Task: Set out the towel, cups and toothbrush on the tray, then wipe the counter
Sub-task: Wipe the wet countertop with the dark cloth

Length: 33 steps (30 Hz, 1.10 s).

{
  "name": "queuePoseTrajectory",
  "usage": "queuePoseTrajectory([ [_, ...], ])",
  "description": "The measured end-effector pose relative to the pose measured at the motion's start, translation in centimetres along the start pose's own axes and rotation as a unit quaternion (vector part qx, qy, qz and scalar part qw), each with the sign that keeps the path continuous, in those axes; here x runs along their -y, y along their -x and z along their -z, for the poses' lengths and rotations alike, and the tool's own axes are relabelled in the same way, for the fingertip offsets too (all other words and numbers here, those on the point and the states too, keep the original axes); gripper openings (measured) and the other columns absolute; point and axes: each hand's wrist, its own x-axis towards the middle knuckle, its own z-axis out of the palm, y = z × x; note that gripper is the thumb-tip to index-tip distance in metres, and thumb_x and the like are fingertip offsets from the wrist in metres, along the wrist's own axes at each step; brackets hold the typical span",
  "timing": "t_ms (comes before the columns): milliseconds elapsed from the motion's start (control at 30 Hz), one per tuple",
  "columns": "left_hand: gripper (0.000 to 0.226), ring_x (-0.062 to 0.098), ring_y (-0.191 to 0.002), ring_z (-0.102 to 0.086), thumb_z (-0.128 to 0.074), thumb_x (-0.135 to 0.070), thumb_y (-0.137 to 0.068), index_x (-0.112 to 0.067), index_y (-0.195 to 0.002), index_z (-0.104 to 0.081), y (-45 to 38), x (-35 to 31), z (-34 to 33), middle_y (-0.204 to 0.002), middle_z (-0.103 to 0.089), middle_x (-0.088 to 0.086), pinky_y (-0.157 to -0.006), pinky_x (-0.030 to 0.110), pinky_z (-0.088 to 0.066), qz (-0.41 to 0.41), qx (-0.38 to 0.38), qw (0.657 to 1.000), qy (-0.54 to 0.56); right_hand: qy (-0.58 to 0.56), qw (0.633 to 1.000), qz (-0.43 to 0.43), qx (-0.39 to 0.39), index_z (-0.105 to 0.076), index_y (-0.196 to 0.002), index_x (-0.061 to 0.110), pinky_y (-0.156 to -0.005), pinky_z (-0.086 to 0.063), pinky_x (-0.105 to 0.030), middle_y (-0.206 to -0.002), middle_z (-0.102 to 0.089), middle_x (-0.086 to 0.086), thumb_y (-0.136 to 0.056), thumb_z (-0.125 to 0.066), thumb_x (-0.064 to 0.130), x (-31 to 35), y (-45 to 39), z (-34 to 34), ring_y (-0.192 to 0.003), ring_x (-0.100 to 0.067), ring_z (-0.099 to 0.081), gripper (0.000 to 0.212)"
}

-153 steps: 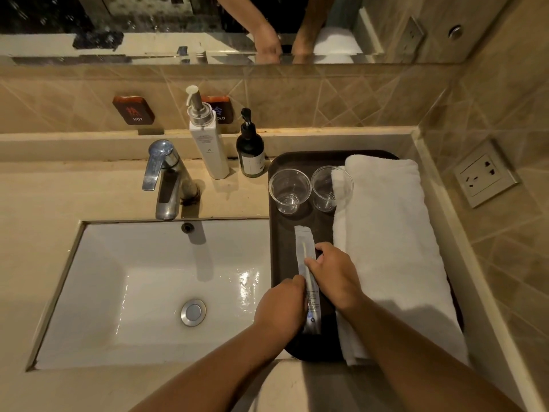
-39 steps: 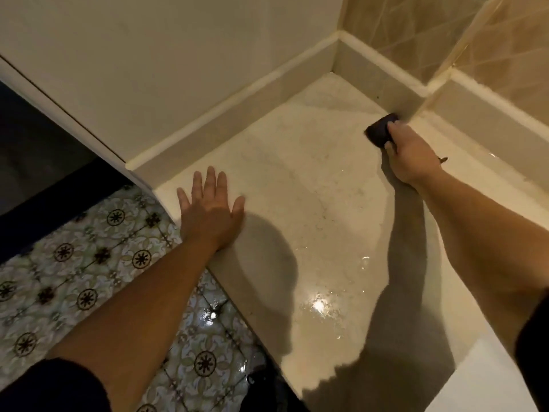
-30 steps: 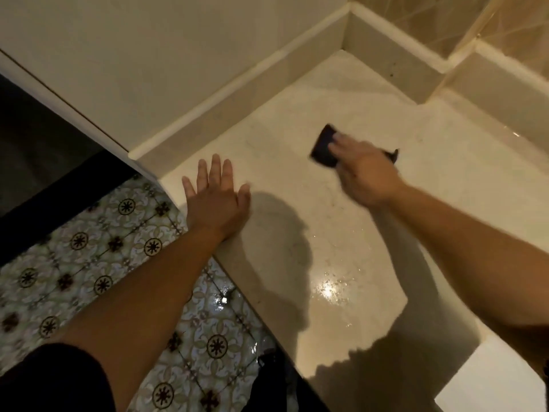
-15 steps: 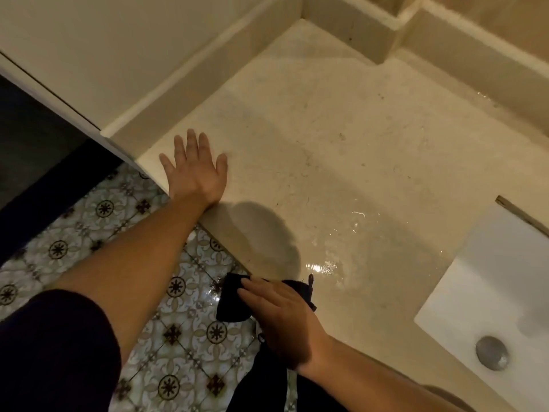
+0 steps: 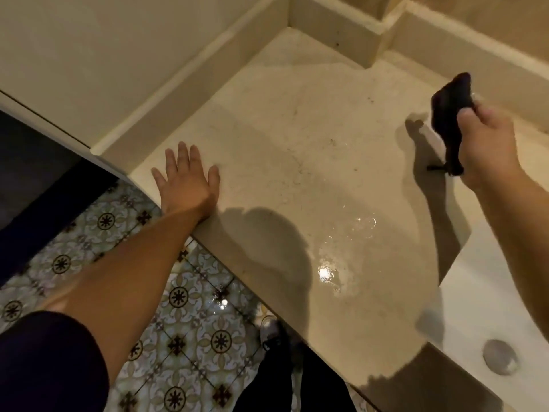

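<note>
Two hands at work on the wiping step: my left hand lies spread flat on the counter near its front edge, bracing me, while my right hand is clenched around a bunched dark cloth, lifted above the stone beside the sink. Next I judge the cloth must come down on the wet patch and sweep it dry

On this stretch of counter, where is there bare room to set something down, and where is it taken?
The counter is bare across its middle, from the flat left hand at the front edge to the back ledge. Wet patch near the front edge: free but damp. It is crowded only on the right, where the right hand holds the dark cloth beside the sink.
</note>
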Motion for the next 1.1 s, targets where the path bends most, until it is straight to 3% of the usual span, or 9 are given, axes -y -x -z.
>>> queuePoseTrajectory([
  [100,0.072,0.027,-0.151,0.003,-0.008,-0.057,-0.096,-0.017,-0.157,-0.008,-0.1,0.0,0.0,-0.166,-0.002,0.005,-0.117,0.058,0.001,0.007,0.003,1.0,-0.002,0.3,0.95,0.088,-0.002,-0.047,-0.139,0.023,-0.111,-0.035,-0.045,-0.139,-0.054,-0.01,-0.098,-0.037,0.032,-3.2,-6.9,0.1,-0.127,-0.032,-0.049,0.044],
  [233,0.074,0.026,-0.151,0.003,-0.009,-0.057,-0.094,-0.018,-0.156,-0.01,-0.3,0.0,0.0,-0.166,-0.003,0.004,-0.117,0.058,0.002,0.009,0.0,1.0,0.001,0.455,0.871,0.176,0.057,-0.038,-0.143,0.004,-0.113,-0.03,-0.053,-0.15,-0.038,-0.023,-0.101,-0.038,0.017,-5.2,-9.2,-1.8,-0.134,-0.045,-0.037,0.044],
  [433,0.075,0.029,-0.151,0.003,-0.008,-0.059,-0.095,-0.016,-0.156,-0.01,-0.2,0.0,-0.1,-0.166,-0.003,0.006,-0.117,0.06,0.0,0.005,0.005,1.0,0.007,0.415,0.832,0.318,0.186,-0.056,-0.13,-0.002,-0.101,-0.042,-0.051,-0.141,-0.051,-0.023,-0.09,-0.055,0.005,-4.8,6.5,-7.6,-0.123,-0.043,-0.051,0.041],
  [567,0.076,0.03,-0.151,0.005,-0.008,-0.059,-0.096,-0.015,-0.157,-0.007,-0.2,0.0,0.2,-0.166,0.0,0.007,-0.116,0.062,0.0,0.005,0.016,1.0,0.003,0.391,0.81,0.363,0.244,-0.063,-0.125,0.004,-0.097,-0.047,-0.051,-0.134,-0.059,-0.019,-0.071,-0.075,-0.002,-7.4,19.7,-10.7,-0.122,-0.038,-0.057,0.056],
  [700,0.077,0.031,-0.151,0.005,-0.005,-0.06,-0.095,-0.014,-0.157,-0.006,0.0,-0.1,0.4,-0.166,0.001,0.007,-0.116,0.063,0.0,-0.002,0.023,1.0,0.003,0.359,0.817,0.343,0.295,-0.067,-0.124,0.02,-0.103,-0.045,-0.042,-0.135,-0.062,-0.002,-0.068,-0.084,0.018,-8.0,27.7,-12.0,-0.127,-0.021,-0.056,0.059],
  [933,0.075,0.03,-0.151,0.006,-0.007,-0.059,-0.097,-0.014,-0.157,-0.006,0.1,-0.2,0.7,-0.166,0.001,0.008,-0.116,0.062,0.001,-0.004,0.026,1.0,0.001,0.178,0.893,0.222,0.35,-0.054,-0.137,0.013,-0.114,-0.033,-0.035,-0.143,-0.054,-0.002,-0.089,-0.053,0.001,-6.5,32.3,-12.1,-0.136,-0.018,-0.046,0.049],
  [1000,0.075,0.03,-0.151,0.006,-0.007,-0.059,-0.097,-0.013,-0.157,-0.005,0.2,-0.2,0.8,-0.166,0.002,0.008,-0.116,0.062,0.0,-0.003,0.027,1.0,-0.004,0.008,0.922,0.039,0.386,-0.055,-0.137,0.009,-0.113,-0.037,-0.033,-0.14,-0.057,-0.006,-0.095,-0.049,0.003,-5.7,32.0,-11.3,-0.13,-0.018,-0.052,0.042],
  [1033,0.074,0.03,-0.151,0.006,-0.008,-0.058,-0.098,-0.013,-0.157,-0.005,0.2,-0.3,0.9,-0.166,0.002,0.007,-0.116,0.062,0.0,-0.003,0.028,1.0,-0.004,-0.12,0.906,-0.096,0.394,-0.056,-0.134,0.005,-0.11,-0.04,-0.037,-0.137,-0.058,-0.013,-0.096,-0.048,0.002,-5.0,31.7,-10.6,-0.124,-0.023,-0.056,0.039],
  [1100,0.073,0.03,-0.151,0.006,-0.009,-0.057,-0.098,-0.013,-0.157,-0.005,0.2,-0.4,1.0,-0.166,0.002,0.007,-0.116,0.062,0.0,-0.004,0.03,1.0,-0.001,-0.322,0.821,-0.311,0.355,-0.061,-0.125,0.0,-0.091,-0.051,-0.041,-0.121,-0.063,-0.026,-0.091,-0.05,0.004,-4.4,30.2,-9.0,-0.1,-0.034,-0.064,0.037],
])
